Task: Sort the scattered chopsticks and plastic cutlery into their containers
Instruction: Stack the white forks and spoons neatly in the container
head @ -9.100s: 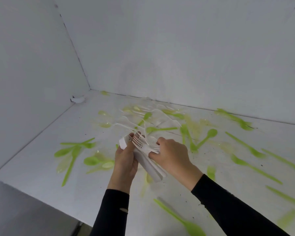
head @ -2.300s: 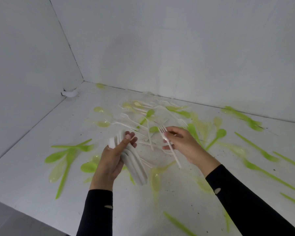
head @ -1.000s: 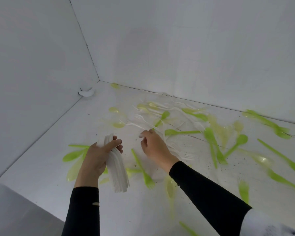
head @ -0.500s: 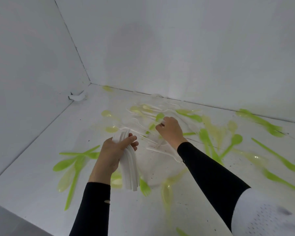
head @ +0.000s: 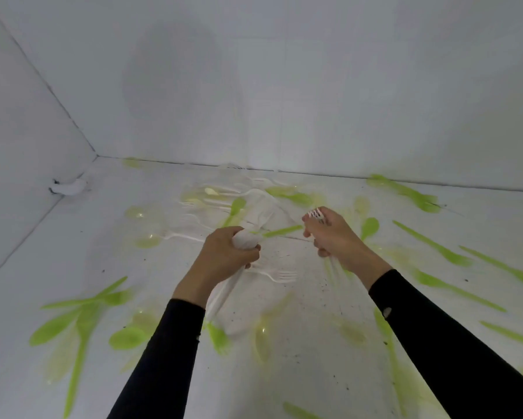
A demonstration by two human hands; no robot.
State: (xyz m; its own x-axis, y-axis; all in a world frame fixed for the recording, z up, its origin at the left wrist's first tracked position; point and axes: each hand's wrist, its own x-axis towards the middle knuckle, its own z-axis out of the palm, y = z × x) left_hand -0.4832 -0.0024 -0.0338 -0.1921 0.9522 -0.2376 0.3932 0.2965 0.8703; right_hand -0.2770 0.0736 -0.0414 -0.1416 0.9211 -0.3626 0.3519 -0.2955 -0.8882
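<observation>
My left hand (head: 221, 261) grips a bundle of white plastic cutlery (head: 224, 293); its rounded ends stick out above my fingers and its handles trail down past my wrist. My right hand (head: 335, 237) holds a white plastic fork (head: 316, 213) with the tines showing above my fingers. One white fork (head: 279, 275) lies on the white table (head: 299, 373) between my hands. Several more white forks (head: 211, 196) are piled behind, mixed with green ones. No container is in view.
Green plastic spoons (head: 127, 338), forks (head: 370, 226) and knives (head: 433, 244) lie scattered across the whole table. White walls close it off at the left and back. A small white object (head: 70, 187) sits at the left wall's base.
My right hand came back from the pile with a white fork and now sits to the right of my left hand. My left hand shifted toward the middle with its bundle.
</observation>
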